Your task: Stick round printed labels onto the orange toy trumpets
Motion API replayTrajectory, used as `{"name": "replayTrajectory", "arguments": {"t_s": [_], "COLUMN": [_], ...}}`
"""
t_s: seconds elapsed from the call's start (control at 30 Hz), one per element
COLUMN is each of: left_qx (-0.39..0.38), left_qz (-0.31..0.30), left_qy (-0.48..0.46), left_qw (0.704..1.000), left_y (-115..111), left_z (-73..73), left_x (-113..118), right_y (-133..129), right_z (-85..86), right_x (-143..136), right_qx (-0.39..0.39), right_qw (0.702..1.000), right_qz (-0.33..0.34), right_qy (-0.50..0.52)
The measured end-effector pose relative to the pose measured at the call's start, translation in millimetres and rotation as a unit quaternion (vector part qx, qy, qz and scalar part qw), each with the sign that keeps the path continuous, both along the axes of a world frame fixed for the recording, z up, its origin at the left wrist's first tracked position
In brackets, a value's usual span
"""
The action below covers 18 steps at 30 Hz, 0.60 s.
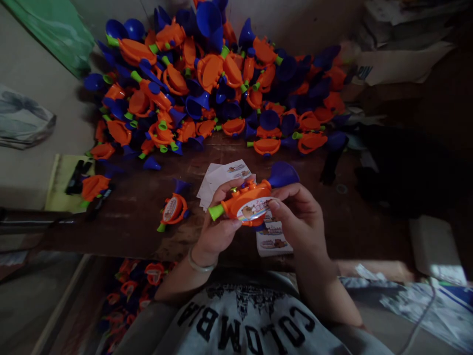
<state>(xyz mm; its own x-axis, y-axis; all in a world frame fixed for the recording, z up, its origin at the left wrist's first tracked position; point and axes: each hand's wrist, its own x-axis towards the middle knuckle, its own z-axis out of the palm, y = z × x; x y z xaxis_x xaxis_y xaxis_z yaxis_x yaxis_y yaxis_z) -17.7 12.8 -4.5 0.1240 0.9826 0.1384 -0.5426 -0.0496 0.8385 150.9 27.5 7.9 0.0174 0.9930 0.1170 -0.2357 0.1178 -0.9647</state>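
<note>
Held between both hands is an orange toy trumpet (240,203) with a blue bell and a lime green mouthpiece. My left hand (219,231) is closed round its mouthpiece end, thumb on the lower edge. An oval sticker (254,209) printed with a cartoon animal lies on the trumpet's side. My right hand (301,217) grips the bell end, its thumb and fingers at the sticker's right end. Below the trumpet, partly covered, is a stack of sticker sheets (274,245). Behind my left hand lie more loose sticker sheets (211,183).
A big heap of similar toy trumpets (210,74) fills the back of the brown table (144,241). One stickered trumpet (173,209) lies to the left. Another trumpet (95,188) rests by a yellow pad (55,185). More trumpets (127,291) are below the table edge. A white box (438,246) stands right.
</note>
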Motion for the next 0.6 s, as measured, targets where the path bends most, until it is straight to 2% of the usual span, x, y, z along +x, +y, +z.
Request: {"name": "replayTrajectory", "arguments": {"t_s": [0.13,0.37,0.6], "left_qx": [0.009,0.020,0.016], "left_qz": [-0.014,0.004,0.018], "left_qy": [0.004,0.042,0.041], "left_qw": [1.000,0.999,0.999], "left_y": [-3.8,-8.0,-7.1], "left_z": [-0.9,-7.0,-6.0], "left_x": [-2.0,-3.1,-0.9], "right_y": [-0.5,-3.1,-3.9], "right_z": [2.8,4.2,1.9], "right_x": [0.3,0.3,0.4], "right_qx": [0.011,0.023,0.049], "right_qw": [0.999,0.997,0.995], "right_qz": [-0.021,-0.038,-0.036], "right_qy": [-0.021,-0.067,-0.083]}}
